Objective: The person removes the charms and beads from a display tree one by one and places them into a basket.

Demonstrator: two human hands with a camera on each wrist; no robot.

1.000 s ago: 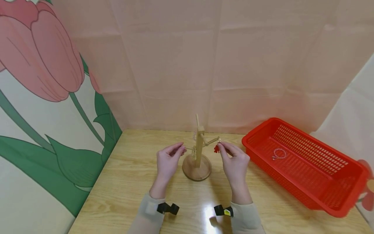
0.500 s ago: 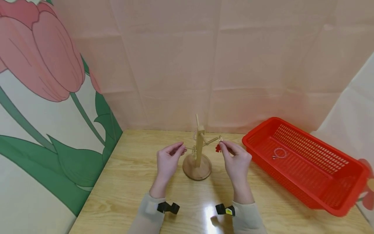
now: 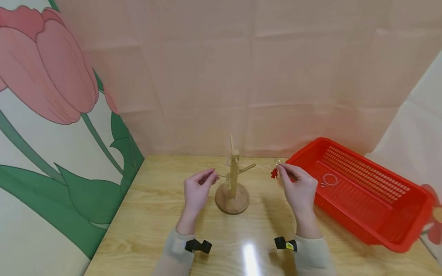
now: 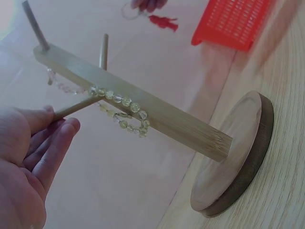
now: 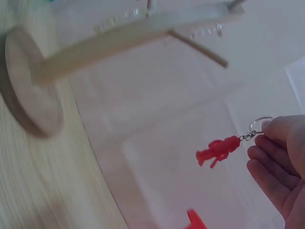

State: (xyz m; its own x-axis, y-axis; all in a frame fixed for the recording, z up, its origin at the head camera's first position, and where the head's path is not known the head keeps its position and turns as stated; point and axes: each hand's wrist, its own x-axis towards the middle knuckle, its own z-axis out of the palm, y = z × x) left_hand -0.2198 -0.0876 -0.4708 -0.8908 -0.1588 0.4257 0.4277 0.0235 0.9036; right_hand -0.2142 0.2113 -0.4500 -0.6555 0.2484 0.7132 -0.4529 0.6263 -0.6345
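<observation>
A wooden peg stand (image 3: 234, 174) with a round base rises from the table. My left hand (image 3: 198, 188) pinches the end of its left peg (image 4: 76, 107) between thumb and fingers. A yellowish beaded bracelet (image 4: 127, 102) hangs on that peg near the post, and a paler beaded bracelet (image 4: 64, 88) hangs higher up. Off to the right of the stand, my right hand (image 3: 299, 186) pinches the metal ring of a keychain (image 5: 220, 150) with a red figure dangling on a short chain. The right-hand peg (image 5: 199, 48) carries nothing.
A red plastic basket (image 3: 359, 237) stands at the right, close to my right hand, with a pinkish beaded bracelet (image 3: 330, 179) lying inside. Behind the wooden table (image 3: 148, 214) hangs a plain pink backdrop, with a tulip-printed sheet on the left.
My right hand has drawn the keychain off the right-hand peg and carried it to the right, toward the basket. The left hand has kept its pinch on the left peg.
</observation>
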